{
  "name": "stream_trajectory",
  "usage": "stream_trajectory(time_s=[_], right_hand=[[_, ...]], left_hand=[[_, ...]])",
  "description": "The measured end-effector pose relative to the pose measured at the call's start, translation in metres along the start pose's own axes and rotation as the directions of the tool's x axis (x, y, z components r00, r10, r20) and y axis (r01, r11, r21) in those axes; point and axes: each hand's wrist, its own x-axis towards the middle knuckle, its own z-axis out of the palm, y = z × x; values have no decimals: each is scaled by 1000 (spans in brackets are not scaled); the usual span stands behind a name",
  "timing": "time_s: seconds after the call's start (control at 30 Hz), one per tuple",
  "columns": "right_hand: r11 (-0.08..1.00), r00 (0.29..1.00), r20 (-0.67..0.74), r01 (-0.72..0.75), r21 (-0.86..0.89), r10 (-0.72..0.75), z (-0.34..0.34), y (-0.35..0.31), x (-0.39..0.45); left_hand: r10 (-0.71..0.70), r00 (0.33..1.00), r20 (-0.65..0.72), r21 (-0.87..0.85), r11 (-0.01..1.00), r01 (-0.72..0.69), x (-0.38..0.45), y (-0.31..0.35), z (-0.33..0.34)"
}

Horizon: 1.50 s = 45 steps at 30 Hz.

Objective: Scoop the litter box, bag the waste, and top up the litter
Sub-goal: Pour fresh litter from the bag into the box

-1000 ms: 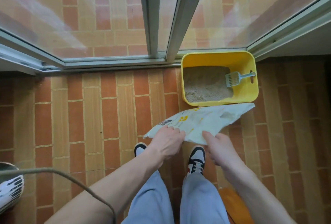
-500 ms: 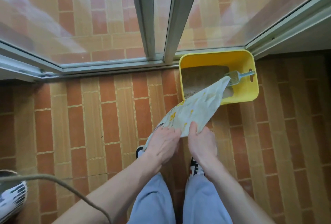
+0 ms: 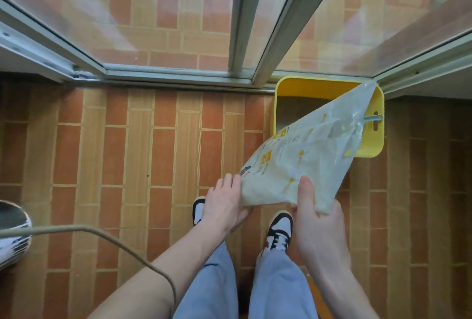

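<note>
A crumpled white plastic litter bag with yellow print [image 3: 304,163] is tilted with its far end over the yellow rectangular plastic litter box [image 3: 371,145], which sits on the brick-patterned tile floor [image 3: 127,152] against the sliding glass door's metal frame [image 3: 178,80]. The right hand [image 3: 314,216] grips the bag's near bottom corner, thumb on top, while the left hand [image 3: 224,204] holds its near left edge with curled fingers. A grey scoop handle [image 3: 373,118] pokes out beyond the bag at the box's right wall.

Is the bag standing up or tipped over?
Tipped. Both hands, left and right, hold the bag's bottom end, and its far end slants over the yellow box. No litter visibly pours.
</note>
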Motion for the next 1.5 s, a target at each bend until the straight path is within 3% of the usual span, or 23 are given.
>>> stream_trajectory(time_s=[0.13,0.27,0.43,0.63,0.87,1.0,1.23,1.5], right_hand=[[991,999,24,40,125,-43,-18,-6,-14],[982,999,-11,41,183,-40,-35,-4,-15],[953,991,-122,88,288,-55,-45,-4,-14],[955,988,-104,141,260,-117,-65,-9,-1],[965,965,21,261,14,-261,-86,-16,32],[951,961,-14,270,-149,-275,-81,-12,52],[860,906,-149,310,-405,-397,-69,-7,105],[859,890,-213,286,-425,-403,-52,1,140]], left_hand=[[-113,994,9,-191,975,112,6,2,6],[-108,994,-12,-342,935,97,9,-4,8],[-145,986,88,-365,916,167,11,-28,17],[-75,984,163,-422,896,138,14,-24,15],[-104,971,217,-321,931,172,12,-51,4],[-84,954,287,-279,946,167,8,-61,-2],[-147,958,246,-252,945,209,5,-73,-17],[-156,968,198,-136,973,184,2,-89,-53]])
